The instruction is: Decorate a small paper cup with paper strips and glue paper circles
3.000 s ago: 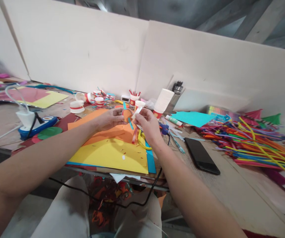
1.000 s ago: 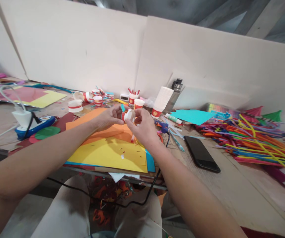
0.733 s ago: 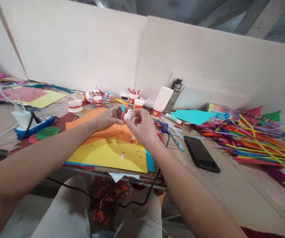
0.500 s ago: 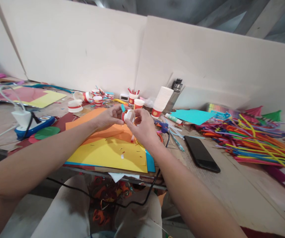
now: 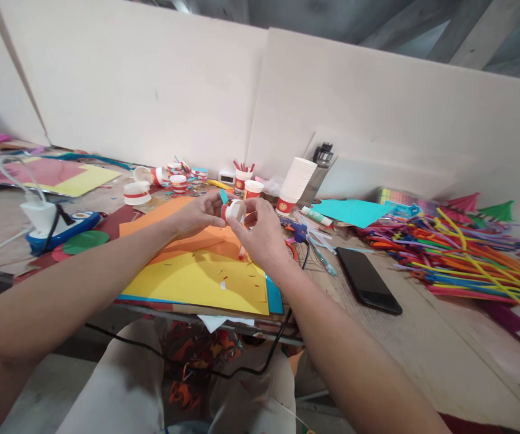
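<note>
A small cut-down paper cup (image 5: 236, 210), white with red and a teal paper strip (image 5: 224, 197) sticking up from it, is held between my two hands above the paper sheets. My left hand (image 5: 203, 212) grips its left side with thumb and fingers. On the right side my right hand (image 5: 262, 226) pinches the cup's rim, the fingertips partly hidden behind it. Below lie a yellow sheet (image 5: 196, 283) with small paper scraps and an orange sheet (image 5: 151, 226). A glue gun (image 5: 296, 229) rests just right of my right hand.
Behind stand a stack of paper cups (image 5: 296, 181), a grey bottle (image 5: 317, 181) and several cut cups (image 5: 137, 193). To the right lie a black phone (image 5: 368, 280) and a heap of pipe cleaners (image 5: 459, 253). A blue power strip (image 5: 65, 232) sits left; a black cable (image 5: 242, 375) hangs over the front edge.
The cut-down cup has turned slightly in my fingers, and its teal strip has shifted a little. Both hands stay in nearly the same place.
</note>
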The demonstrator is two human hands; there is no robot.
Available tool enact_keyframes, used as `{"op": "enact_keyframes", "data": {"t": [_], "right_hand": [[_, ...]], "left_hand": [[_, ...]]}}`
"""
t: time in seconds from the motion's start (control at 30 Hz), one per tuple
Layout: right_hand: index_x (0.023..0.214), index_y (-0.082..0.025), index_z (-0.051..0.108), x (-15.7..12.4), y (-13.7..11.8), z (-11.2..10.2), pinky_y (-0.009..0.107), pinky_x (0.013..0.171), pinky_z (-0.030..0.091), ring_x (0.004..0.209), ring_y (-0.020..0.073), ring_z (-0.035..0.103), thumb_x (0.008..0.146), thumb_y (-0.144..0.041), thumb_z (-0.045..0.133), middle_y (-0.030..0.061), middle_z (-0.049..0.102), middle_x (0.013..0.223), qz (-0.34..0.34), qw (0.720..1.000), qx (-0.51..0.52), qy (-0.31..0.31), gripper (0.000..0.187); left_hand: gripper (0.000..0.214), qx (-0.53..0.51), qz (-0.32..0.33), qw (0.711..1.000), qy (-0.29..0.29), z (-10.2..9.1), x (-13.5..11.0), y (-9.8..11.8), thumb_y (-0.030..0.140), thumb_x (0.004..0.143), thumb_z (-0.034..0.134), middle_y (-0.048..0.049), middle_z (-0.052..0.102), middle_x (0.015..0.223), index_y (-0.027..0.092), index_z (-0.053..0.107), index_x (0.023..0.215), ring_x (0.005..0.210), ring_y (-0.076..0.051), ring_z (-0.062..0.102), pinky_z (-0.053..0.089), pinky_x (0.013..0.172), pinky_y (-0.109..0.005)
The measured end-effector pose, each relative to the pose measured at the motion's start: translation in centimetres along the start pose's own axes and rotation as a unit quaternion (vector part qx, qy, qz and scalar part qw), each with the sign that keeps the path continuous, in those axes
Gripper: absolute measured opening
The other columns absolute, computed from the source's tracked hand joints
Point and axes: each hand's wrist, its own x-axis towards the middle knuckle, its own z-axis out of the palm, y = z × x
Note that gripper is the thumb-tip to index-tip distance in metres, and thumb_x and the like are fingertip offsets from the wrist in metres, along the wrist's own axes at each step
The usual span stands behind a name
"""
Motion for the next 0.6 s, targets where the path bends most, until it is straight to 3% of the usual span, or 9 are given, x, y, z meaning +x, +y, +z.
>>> {"op": "enact_keyframes", "data": {"t": [0.27, 0.5, 0.6], "right_hand": [[0.093, -0.02, 0.056, -0.07, -0.11, -0.01, 0.036, 0.074, 0.05, 0.085, 0.0188, 0.057, 0.08, -0.034, 0.067, 0.0069, 0.062, 0.096, -0.003, 1.0, 0.003, 0.002, 0.022], [0.092, -0.021, 0.056, -0.05, -0.17, -0.09, 0.036, 0.074, 0.049, 0.083, 0.0185, 0.056, 0.08, -0.035, 0.067, 0.0064, 0.062, 0.095, -0.008, 1.0, -0.005, 0.006, 0.021], [0.092, -0.02, 0.056, -0.05, -0.22, -0.11, 0.036, 0.074, 0.049, 0.082, 0.0182, 0.056, 0.08, -0.034, 0.067, 0.0063, 0.062, 0.094, -0.007, 1.0, -0.005, 0.005, 0.021]], "left_hand": [[0.054, 0.012, -0.003, 1.0, 0.006, -0.16, -0.1, -0.09, 0.014, 0.053, 0.089, -0.0026, 0.07, 0.083, 0.018, 0.067, 0.102, 0.089, -0.02, 0.067, 0.05, 0.08, -0.028], [0.037, -0.004, 0.003, 1.0, -0.002, 0.61, -0.15, 0.55, 0.012, 0.053, 0.088, 0.0013, 0.063, 0.07, 0.018, 0.061, 0.078, 0.083, -0.018, 0.065, 0.05, 0.079, -0.026], [0.041, -0.003, 0.004, 1.0, 0.0, 0.66, -0.14, 0.57, 0.013, 0.052, 0.089, 0.0007, 0.065, 0.073, 0.018, 0.063, 0.083, 0.086, -0.018, 0.066, 0.05, 0.079, -0.026]]}}
